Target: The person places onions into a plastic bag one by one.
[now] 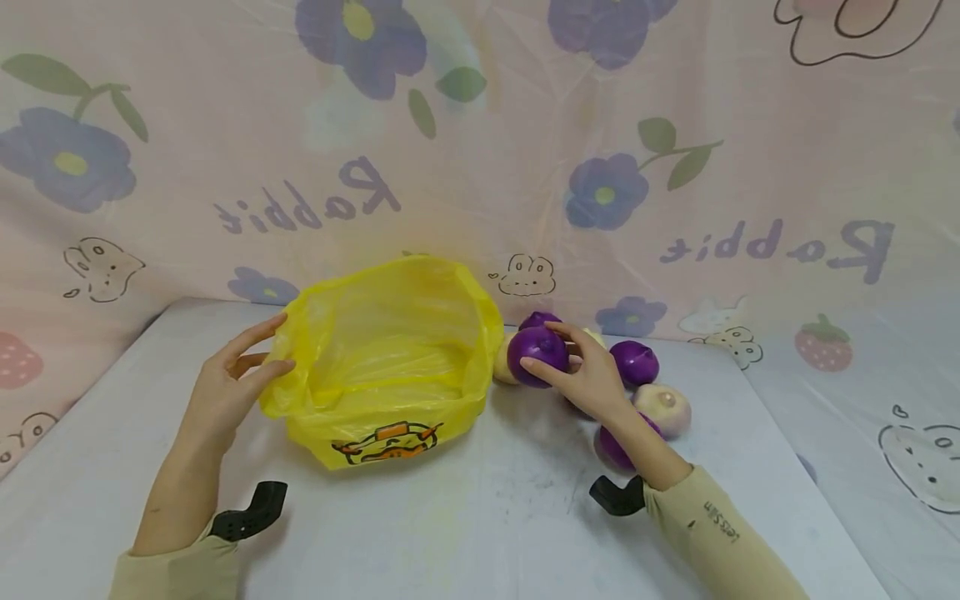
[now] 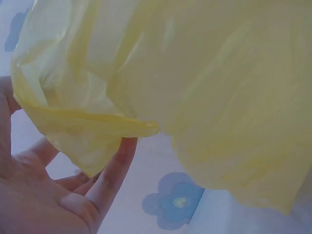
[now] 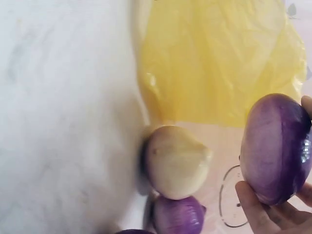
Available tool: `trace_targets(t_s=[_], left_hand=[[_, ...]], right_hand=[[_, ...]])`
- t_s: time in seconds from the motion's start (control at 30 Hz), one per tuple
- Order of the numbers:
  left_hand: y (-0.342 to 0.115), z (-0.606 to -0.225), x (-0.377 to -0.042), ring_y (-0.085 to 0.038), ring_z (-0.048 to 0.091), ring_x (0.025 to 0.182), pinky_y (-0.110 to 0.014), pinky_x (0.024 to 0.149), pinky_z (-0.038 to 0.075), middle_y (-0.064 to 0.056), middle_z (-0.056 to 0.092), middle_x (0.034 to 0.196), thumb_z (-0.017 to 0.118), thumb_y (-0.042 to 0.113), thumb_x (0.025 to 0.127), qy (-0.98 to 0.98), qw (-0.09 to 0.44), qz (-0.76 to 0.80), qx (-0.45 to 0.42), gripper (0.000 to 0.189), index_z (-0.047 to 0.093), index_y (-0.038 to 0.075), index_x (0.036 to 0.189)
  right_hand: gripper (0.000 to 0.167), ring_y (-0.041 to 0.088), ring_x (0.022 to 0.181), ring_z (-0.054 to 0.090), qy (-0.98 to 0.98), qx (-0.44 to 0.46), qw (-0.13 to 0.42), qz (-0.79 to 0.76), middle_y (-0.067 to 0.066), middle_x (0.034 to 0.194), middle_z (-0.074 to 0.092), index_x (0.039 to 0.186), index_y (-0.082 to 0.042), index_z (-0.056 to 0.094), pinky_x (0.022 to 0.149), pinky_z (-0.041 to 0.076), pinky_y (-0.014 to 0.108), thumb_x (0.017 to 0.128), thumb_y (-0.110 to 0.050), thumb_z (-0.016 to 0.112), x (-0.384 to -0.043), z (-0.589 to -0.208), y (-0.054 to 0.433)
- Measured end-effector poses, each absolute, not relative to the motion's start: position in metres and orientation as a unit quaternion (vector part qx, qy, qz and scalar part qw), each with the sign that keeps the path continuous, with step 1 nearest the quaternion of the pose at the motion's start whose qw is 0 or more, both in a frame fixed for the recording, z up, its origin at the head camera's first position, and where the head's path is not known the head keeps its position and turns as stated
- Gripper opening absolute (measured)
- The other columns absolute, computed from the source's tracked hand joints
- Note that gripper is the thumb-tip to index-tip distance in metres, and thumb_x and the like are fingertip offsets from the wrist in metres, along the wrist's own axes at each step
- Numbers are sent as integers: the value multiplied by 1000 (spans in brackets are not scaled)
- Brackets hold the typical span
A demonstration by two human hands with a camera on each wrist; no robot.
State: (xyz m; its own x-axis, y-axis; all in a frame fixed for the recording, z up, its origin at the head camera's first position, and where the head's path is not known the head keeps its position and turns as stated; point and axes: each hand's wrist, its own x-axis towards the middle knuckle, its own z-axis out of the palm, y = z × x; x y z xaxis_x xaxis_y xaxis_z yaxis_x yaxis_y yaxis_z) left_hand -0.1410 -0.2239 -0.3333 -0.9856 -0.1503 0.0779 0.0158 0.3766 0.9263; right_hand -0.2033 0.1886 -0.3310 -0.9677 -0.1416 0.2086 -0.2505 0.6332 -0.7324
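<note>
My left hand point(image 1: 232, 375) holds the left edge of a yellow plastic bag point(image 1: 382, 333), thumb and fingers spread along its rim. The bag's wide mouth faces me, and a printed orange cartoon shows on its front. In the left wrist view, thin yellow film point(image 2: 224, 97) hangs over the fingertips. My right hand point(image 1: 588, 371) grips a purple onion point(image 1: 537, 357), raised just right of the bag's mouth. The right wrist view has that onion point(image 3: 273, 148) between thumb and fingers, beside the yellow bag point(image 3: 209, 63).
Around my right hand lie more onions: a purple one point(image 1: 635, 363), a pale one point(image 1: 663, 408), and a purple one point(image 1: 618, 450) partly under the forearm. Another pale onion point(image 1: 506, 362) sits against the bag's right side. A printed curtain point(image 1: 487, 167) hangs behind the white table point(image 1: 450, 533).
</note>
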Motion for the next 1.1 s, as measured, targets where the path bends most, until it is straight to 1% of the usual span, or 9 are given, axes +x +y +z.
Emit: trace_targets(t_s=[0.17, 0.37, 0.47, 0.63, 0.73, 0.83, 0.9, 1.1], left_hand=[[-226, -333, -141, 6, 47, 98, -11, 72, 47, -6, 33, 149, 60, 30, 94, -829, 71, -553, 38, 58, 38, 32, 147], [-225, -332, -142, 3, 47, 98, -12, 71, 48, -8, 32, 149, 61, 29, 94, -828, 67, -555, 41, 58, 37, 31, 148], [-223, -333, -142, 2, 47, 97, -13, 71, 48, -9, 33, 147, 61, 28, 94, -827, 67, -556, 43, 59, 38, 31, 148], [-221, -334, -141, 2, 47, 97, -13, 71, 48, -9, 33, 146, 60, 28, 94, -827, 68, -557, 37, 58, 38, 29, 148], [-221, -334, -141, 2, 47, 98, -13, 71, 48, -8, 32, 148, 60, 27, 94, -827, 74, -556, 28, 58, 38, 28, 148], [-222, -336, -140, 3, 47, 97, -13, 71, 48, -5, 33, 149, 61, 27, 94, -828, 80, -555, 24, 58, 39, 27, 148], [-223, -336, -139, 4, 47, 97, -13, 70, 48, -4, 33, 149, 61, 27, 94, -831, 80, -550, 25, 58, 38, 27, 148], [-223, -336, -141, 5, 46, 96, -12, 70, 49, -12, 32, 148, 60, 27, 94, -836, 82, -542, 26, 59, 37, 26, 148]], right_hand=[[69, 33, 111, 59, -901, 104, 67, 416, 10, 130, 56, 137, -19, 50, 92, 51, 47, 79, -46, 76, -207, -319, 190], [73, 31, 114, 57, -900, 96, 61, 420, 8, 133, 55, 139, -20, 48, 95, 48, 49, 78, -51, 74, -211, -303, 190], [74, 30, 114, 57, -900, 97, 60, 421, 8, 133, 55, 139, -21, 47, 93, 49, 48, 78, -53, 74, -213, -293, 187], [74, 27, 114, 57, -893, 112, 65, 431, 5, 134, 54, 139, -22, 47, 88, 53, 45, 77, -52, 74, -215, -277, 181], [73, 25, 114, 57, -892, 118, 69, 432, 2, 134, 55, 138, -24, 49, 89, 52, 44, 76, -54, 74, -215, -268, 175], [73, 25, 114, 56, -891, 128, 66, 431, 2, 133, 55, 138, -24, 50, 93, 51, 44, 76, -55, 74, -216, -261, 168], [74, 24, 114, 57, -891, 134, 61, 429, 2, 133, 55, 138, -23, 50, 93, 51, 43, 76, -56, 74, -217, -257, 162], [71, 21, 109, 58, -889, 163, 54, 425, 1, 128, 58, 135, -22, 52, 90, 52, 40, 76, -54, 74, -222, -244, 144]])
